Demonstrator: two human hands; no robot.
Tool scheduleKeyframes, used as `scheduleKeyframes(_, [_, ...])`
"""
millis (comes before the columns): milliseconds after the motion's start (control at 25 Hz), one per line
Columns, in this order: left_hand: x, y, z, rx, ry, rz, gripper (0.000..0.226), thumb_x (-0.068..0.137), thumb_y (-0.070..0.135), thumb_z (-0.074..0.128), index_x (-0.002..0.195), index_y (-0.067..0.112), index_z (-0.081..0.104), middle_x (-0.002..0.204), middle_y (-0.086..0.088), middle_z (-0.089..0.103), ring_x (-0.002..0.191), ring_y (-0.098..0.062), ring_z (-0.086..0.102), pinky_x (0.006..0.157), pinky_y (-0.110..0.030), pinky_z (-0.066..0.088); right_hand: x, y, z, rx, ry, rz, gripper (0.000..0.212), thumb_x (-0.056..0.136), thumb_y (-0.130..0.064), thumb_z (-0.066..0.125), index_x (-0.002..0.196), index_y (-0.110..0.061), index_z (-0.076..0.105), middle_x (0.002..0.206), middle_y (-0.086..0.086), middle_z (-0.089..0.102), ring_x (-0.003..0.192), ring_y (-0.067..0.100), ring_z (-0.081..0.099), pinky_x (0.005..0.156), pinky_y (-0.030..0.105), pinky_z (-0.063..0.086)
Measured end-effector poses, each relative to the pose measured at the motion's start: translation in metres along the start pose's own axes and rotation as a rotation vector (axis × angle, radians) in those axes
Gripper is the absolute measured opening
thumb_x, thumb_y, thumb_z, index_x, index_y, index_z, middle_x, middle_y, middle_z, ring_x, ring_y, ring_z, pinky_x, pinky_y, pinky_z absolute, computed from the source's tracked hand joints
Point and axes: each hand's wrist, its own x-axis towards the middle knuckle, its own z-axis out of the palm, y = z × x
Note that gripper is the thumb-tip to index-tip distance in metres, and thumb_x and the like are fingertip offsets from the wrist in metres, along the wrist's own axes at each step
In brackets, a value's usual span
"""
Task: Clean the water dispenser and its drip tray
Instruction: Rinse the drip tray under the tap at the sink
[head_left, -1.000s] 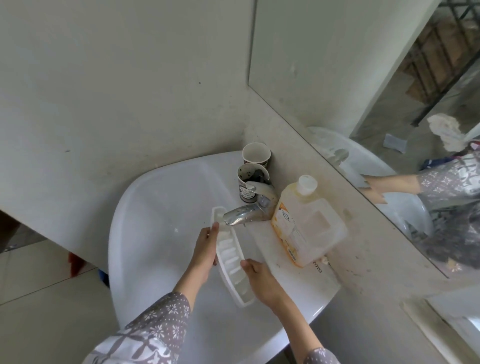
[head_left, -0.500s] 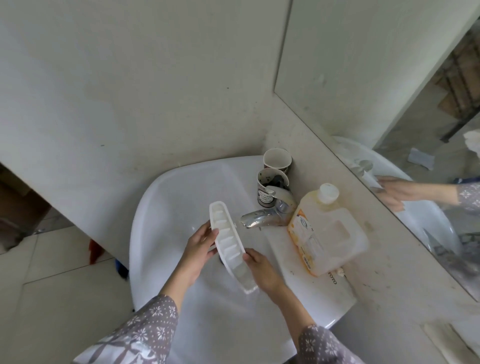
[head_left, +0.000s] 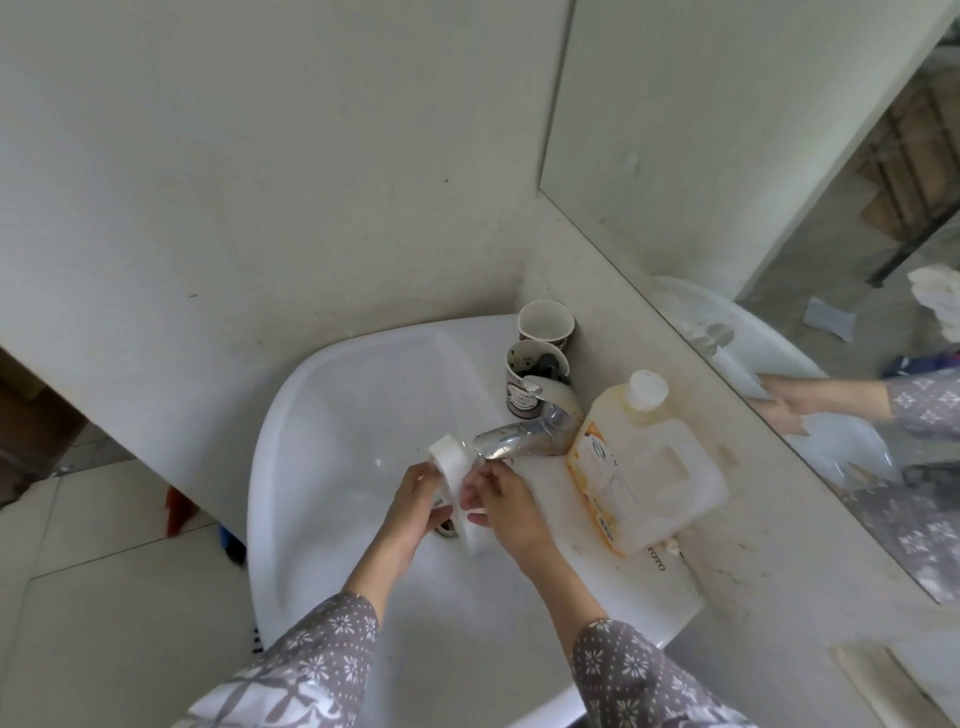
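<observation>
Wall: you face a plain off-white wall (head_left: 218, 171) — scuffed, faintly speckled.
Mirror: a frameless mirror (head_left: 779, 171) hangs on the right-hand wall, above a beige stone ledge (head_left: 769, 519).
Floor: pale tiles (head_left: 88, 613) lie below on your left — thin dark grout lines.
Light: soft, even daylight.

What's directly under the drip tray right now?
The white sink basin lies under the drip tray. A dark bit of the drain shows beside the left hand; the rest is covered.
</observation>
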Motion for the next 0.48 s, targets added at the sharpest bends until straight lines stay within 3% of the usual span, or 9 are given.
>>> scheduleKeyframes(80, [-0.004,0.002,0.008,-0.019,-0.03,-0.017,0.026,0.099,0.024,0.034,0.106,0.014,0.057,0.109,-0.009,0.06,0.096,-0.016,0.061,0.088,-0.032,0.051,-0.001,-0.001,-0.002,-0.017,0.012,-0.036,0.03,0.097,-0.003,0.036,0.075,-0.019,0.05,0.069,-0.001,0.057,0.066,0.011,0.056,0.066,0.021,0.046])
scheduleKeyframes(200, [-0.008,0.008,0.015,-0.062,-0.057,-0.067,0.031,0.1,0.038,0.03,0.095,0.025,0.058,0.099,-0.005,0.059,0.091,-0.022,0.058,0.092,-0.035,0.048,0.003,-0.006,-0.013,-0.016,0.023,0.007,0.029,0.097,-0.006,0.035,0.075,-0.018,0.05,0.067,-0.001,0.056,0.065,0.014,0.054,0.068,0.026,0.043])
scheduleKeyframes(280, [-0.007,0.009,0.016,-0.004,-0.111,-0.047,0.032,0.098,0.05,0.032,0.109,0.027,0.051,0.106,-0.001,0.057,0.097,-0.019,0.059,0.094,-0.035,0.048,0.003,-0.01,-0.021,0.02,-0.037,0.059,0.03,0.096,-0.003,0.032,0.076,-0.017,0.048,0.067,0.0,0.053,0.061,0.011,0.051,0.063,0.023,0.039])
scheduleKeyframes(360, [-0.002,0.009,0.016,0.106,-0.158,-0.006,0.046,0.092,0.056,0.038,0.126,0.024,0.038,0.113,0.001,0.055,0.103,-0.012,0.058,0.092,-0.034,0.051,0.002,-0.013,-0.029,0.044,-0.096,0.092,0.031,0.095,0.0,0.03,0.077,-0.017,0.048,0.069,0.0,0.051,0.061,0.01,0.049,0.063,0.022,0.037])
scheduleKeyframes(480, [0.006,0.012,0.016,0.191,-0.084,0.042,0.048,0.094,0.052,0.036,0.129,0.019,0.037,0.105,-0.001,0.058,0.095,-0.011,0.06,0.09,-0.039,0.053,0.003,-0.014,-0.035,0.049,-0.15,0.096,0.033,0.094,0.002,0.03,0.078,-0.017,0.053,0.069,-0.001,0.051,0.063,0.008,0.047,0.065,0.019,0.038])
